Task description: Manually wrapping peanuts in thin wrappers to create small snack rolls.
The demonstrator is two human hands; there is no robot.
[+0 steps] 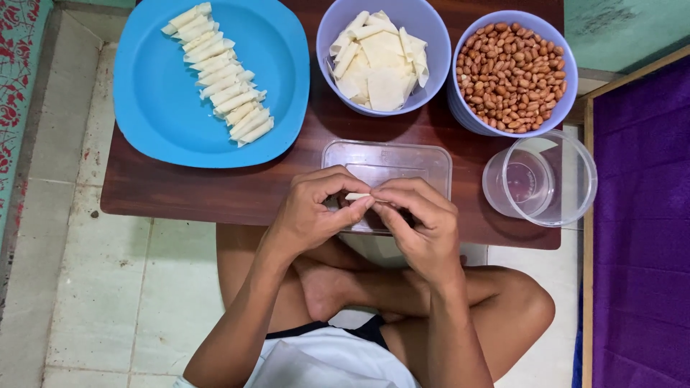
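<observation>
My left hand point(316, 208) and my right hand point(424, 223) meet over the near edge of a low dark wooden table point(215, 190). Together their fingertips pinch a small white pastry wrapper point(357, 195), mostly hidden by the fingers. Under the hands lies a clear rectangular plastic lid point(388, 162). A lilac bowl point(431, 29) with cut white wrapper pieces stands just beyond it. To its right a second lilac bowl point(467, 108) is full of peanuts point(512, 75). A blue plate point(158, 108) at the far left carries a row of rolled white wrappers point(219, 72).
A clear plastic cup point(539, 179) with a little liquid stands at the table's right end. A purple cloth panel in a wooden frame point(640, 215) borders the right side. Pale floor tiles point(93, 287) lie to the left. My crossed bare legs point(345, 284) sit under the table edge.
</observation>
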